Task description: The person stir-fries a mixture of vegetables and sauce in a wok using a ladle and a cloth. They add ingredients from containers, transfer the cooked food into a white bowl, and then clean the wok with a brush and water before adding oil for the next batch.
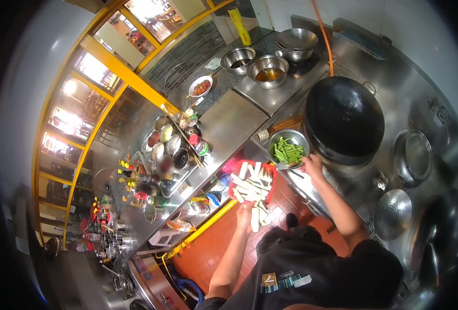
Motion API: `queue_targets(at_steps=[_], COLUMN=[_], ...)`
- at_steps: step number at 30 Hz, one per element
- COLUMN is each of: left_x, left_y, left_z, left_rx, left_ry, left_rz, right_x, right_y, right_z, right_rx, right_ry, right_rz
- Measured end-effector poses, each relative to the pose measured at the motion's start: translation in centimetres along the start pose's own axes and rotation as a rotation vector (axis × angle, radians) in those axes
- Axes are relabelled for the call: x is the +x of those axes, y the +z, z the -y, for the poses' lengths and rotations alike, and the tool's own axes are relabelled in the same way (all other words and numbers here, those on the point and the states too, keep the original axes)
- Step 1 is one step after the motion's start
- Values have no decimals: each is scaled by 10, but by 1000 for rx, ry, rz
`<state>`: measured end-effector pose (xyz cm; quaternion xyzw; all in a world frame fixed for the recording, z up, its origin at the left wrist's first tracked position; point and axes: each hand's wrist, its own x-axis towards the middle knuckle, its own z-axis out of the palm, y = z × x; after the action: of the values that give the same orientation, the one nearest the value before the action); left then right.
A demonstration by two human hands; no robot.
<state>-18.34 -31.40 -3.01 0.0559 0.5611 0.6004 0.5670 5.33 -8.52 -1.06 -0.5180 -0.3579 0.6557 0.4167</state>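
Note:
My left hand [244, 215] grips the near edge of a red plastic basket [274, 182], held over the tiled floor. Pale, peeled vegetable batons [250, 186] fill the basket. More pale pieces [259, 217] show beside my left fingers; whether they hang from the basket or lie in my hand is unclear. With my right hand [312, 167] I hold the rim of a steel bowl [272, 140], left of the wok. Cut green beans [288, 151] lie inside it. Whether the counter supports the bowl is hard to tell.
A large black wok [345, 120] sits on the steel range to the right, near a perforated strainer [393, 214]. Seasoning bowls [173, 143] and bottles [140, 190] crowd the left counter. Further back are a steel pan of brown liquid [267, 73] and a white dish [201, 86].

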Motion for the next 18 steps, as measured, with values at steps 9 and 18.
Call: queue_targets(at_steps=[9,18], left_x=[234,438], left_y=[-25,-54], left_z=[-116,-200], left_rx=[-124,-66], left_ry=[10,-76], left_rz=[5,107], right_x=[101,190], right_y=[126,236], right_z=[2,-54], right_rx=[25,-69], right_ry=[44,195], right_rz=[-50,-192])
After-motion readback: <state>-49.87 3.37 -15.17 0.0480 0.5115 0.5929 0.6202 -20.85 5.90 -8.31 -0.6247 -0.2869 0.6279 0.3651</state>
